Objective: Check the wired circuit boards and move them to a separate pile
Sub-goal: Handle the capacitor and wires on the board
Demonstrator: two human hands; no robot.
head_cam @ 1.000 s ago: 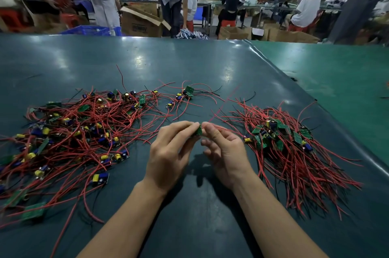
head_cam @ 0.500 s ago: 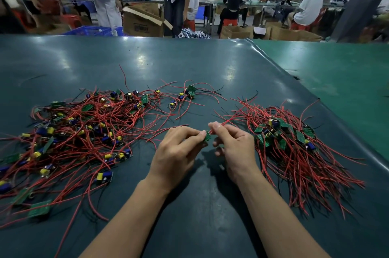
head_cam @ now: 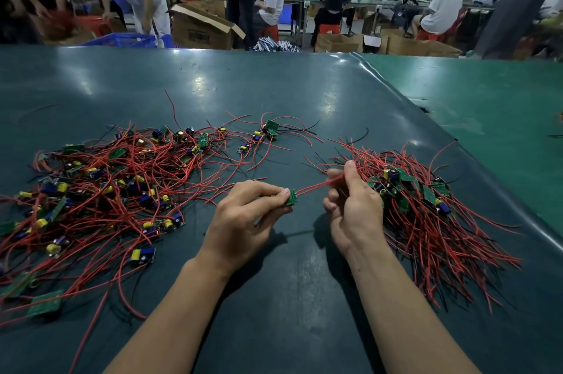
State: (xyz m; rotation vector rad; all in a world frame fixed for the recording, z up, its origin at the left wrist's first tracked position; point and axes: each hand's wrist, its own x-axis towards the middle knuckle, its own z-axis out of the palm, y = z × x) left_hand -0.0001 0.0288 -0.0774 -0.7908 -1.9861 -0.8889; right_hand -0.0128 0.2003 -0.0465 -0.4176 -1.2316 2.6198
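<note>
My left hand pinches a small green circuit board between thumb and fingers, above the dark green table. Red wires run taut from that board to my right hand, which grips them between thumb and fingers. A wide loose pile of wired boards with yellow and blue parts lies to the left. A tighter pile of wired boards lies on the right, just beyond my right hand.
The dark mat's raised edge runs diagonally at the right, with a lighter green surface beyond. Past the table's far edge stand cardboard boxes, a blue crate and several people at other benches.
My hands have drawn apart. The right hand slid along the red wires up and to the right, pulling them straight, while the left hand keeps the board.
</note>
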